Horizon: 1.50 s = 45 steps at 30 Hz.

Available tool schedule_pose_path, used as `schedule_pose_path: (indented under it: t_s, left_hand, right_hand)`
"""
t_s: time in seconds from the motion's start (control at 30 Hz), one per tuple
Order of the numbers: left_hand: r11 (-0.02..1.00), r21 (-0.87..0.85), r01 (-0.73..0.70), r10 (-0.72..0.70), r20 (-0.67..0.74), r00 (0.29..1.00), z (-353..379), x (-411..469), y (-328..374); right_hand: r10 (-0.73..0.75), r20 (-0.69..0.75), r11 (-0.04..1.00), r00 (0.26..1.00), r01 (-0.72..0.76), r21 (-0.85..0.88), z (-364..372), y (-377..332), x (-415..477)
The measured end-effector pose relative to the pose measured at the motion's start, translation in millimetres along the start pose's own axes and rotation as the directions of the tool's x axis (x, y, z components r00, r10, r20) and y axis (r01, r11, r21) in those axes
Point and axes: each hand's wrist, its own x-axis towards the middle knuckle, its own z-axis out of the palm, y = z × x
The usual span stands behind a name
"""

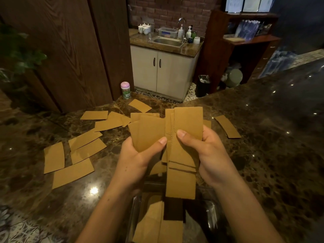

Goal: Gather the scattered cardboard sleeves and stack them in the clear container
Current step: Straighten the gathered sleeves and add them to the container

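1. Head view: the left hand (140,155) grips a small fan of flat tan cardboard sleeves (147,132), thumb pressed on the front.
2. The right hand (201,149) is clamped on a taller bundle of tan sleeves (184,151), held upright just beside the left hand's fan, over the clear plastic container (213,216).
3. That container sits at the near edge of the dark brown marble counter (263,137), with a few sleeves lying flat inside.
4. More loose sleeves (73,171) lie scattered flat on the counter to the left and far side; one curved sleeve (228,127) lies to the right.
5. A small pink-capped bottle (125,90) stands at the counter's far edge.
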Motion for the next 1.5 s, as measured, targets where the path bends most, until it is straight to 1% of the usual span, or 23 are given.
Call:
schedule_pose_path:
  t_s: [0.13,0.2,0.3,0.37,0.5,0.57,0.63,0.73,0.8,0.93,1.07,1.23,1.37,1.5]
  left_hand:
    - [0.984,-0.168,0.055,-0.041,0.090,0.995,0,-4,-2]
    - [0.986,-0.163,0.033,-0.015,0.108,0.994,1,-6,-3]
    - [0.988,-0.154,-0.025,0.037,0.080,0.996,3,-4,-2]
    - [0.985,-0.171,-0.037,0.049,0.066,0.997,2,-2,-3]
    - [0.975,-0.220,0.020,-0.007,0.058,0.998,-1,-2,-3]
    - [0.979,-0.203,0.013,-0.003,0.050,0.999,-2,-3,-2]
    - [0.983,-0.183,-0.021,0.023,0.008,1.000,-3,-2,0]
    - [0.982,-0.180,-0.058,0.058,-0.003,0.998,0,1,2]
    - [0.984,-0.159,-0.079,0.077,-0.015,0.997,1,2,1]
    - [0.988,-0.113,-0.102,0.096,-0.059,0.994,2,3,-2]
    - [0.986,-0.132,-0.104,0.086,-0.134,0.987,2,3,-5]
    - [0.978,-0.169,-0.126,0.091,-0.201,0.975,5,3,-3]
    - [0.976,-0.187,-0.108,0.065,-0.223,0.973,6,5,-4]
    - [0.989,-0.110,-0.104,0.079,-0.211,0.974,3,5,-5]
  right_hand:
    - [-0.011,-0.119,0.993,0.993,0.025,0.116,9,6,0]
    - [-0.007,-0.151,0.988,0.988,0.030,0.152,11,9,-1]
    - [0.007,-0.097,0.991,0.995,0.006,0.131,16,13,-6]
    - [0.009,-0.072,0.992,0.997,0.000,0.124,18,16,-9]
    - [-0.016,-0.134,0.980,0.991,0.042,0.192,16,13,-7]
    - [-0.001,-0.173,0.967,0.985,0.045,0.251,11,9,-4]
    - [0.014,-0.150,0.958,0.989,0.030,0.285,7,6,-2]
    - [0.060,-0.038,0.949,0.998,-0.045,0.313,6,5,-5]
    - [0.085,-0.006,0.946,0.996,-0.079,0.314,7,6,-6]
    - [0.119,-0.011,0.956,0.993,-0.111,0.270,7,9,-5]
    - [0.132,-0.012,0.971,0.991,-0.127,0.204,6,11,-5]
    - [0.123,-0.001,0.978,0.992,-0.121,0.170,8,14,-7]
    - [0.088,-0.008,0.983,0.996,-0.086,0.162,8,14,-8]
    - [0.047,-0.045,0.985,0.998,-0.039,0.168,8,12,-7]
